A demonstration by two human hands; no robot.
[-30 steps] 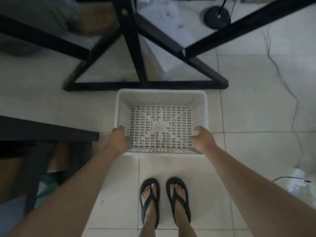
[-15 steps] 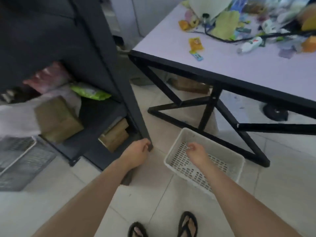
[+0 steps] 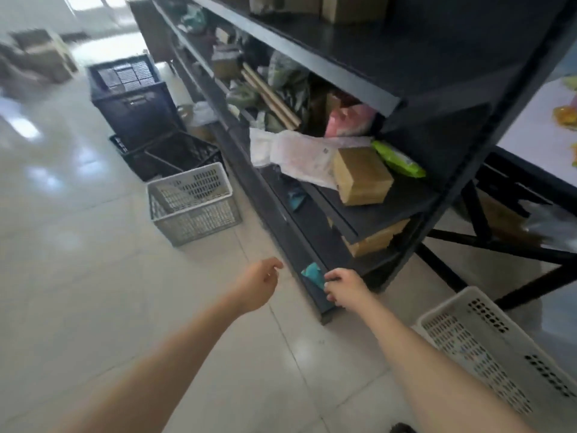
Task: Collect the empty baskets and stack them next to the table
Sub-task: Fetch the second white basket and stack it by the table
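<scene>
White basket [image 3: 446,306] now alone on the floor [image 3: 93,276] by the table [image 3: 537,129], left hand [image 3: 256,285] and right hand [image 3: 346,290] off it, empty, slack.

Far basket [image 3: 199,220] left of shelving [image 3: 437,73]; near basket [image 3: 468,345] right of it.

White basket [image 3: 499,326] and grey basket [image 3: 199,220], upright, well apart
</scene>
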